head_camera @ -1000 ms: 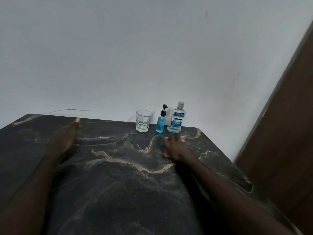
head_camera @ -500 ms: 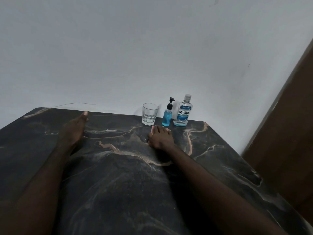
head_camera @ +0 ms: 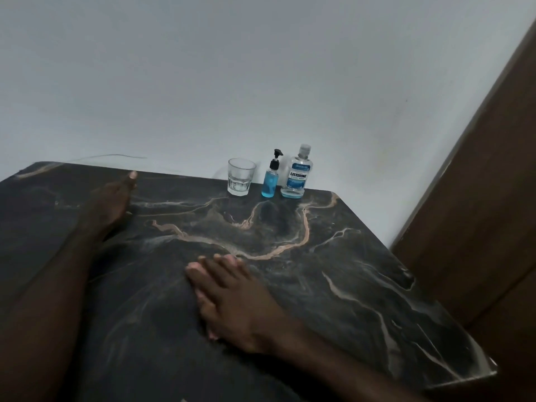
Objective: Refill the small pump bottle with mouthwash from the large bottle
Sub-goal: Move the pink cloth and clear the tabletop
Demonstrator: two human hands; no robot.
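Observation:
At the far edge of the dark marble table (head_camera: pixel 348 285) stand three things in a row. The small pump bottle (head_camera: pixel 270 179) holds blue liquid and has a black pump top. Right of it is the large clear mouthwash bottle (head_camera: pixel 297 173) with a blue label and only a little blue liquid at its bottom. My left hand (head_camera: pixel 111 203) lies flat on the table at the far left, holding nothing. My right hand (head_camera: pixel 229 297) rests flat mid-table, fingers together, well short of the bottles.
An empty clear drinking glass (head_camera: pixel 240 180) stands left of the pump bottle. A white wall (head_camera: pixel 232 82) rises right behind the table. A brown wooden panel (head_camera: pixel 478 213) stands close to the table's right edge.
My right hand has drawn back from near the bottles toward me, down the table. The left hand stays flat in place. The camera view has shifted slightly.

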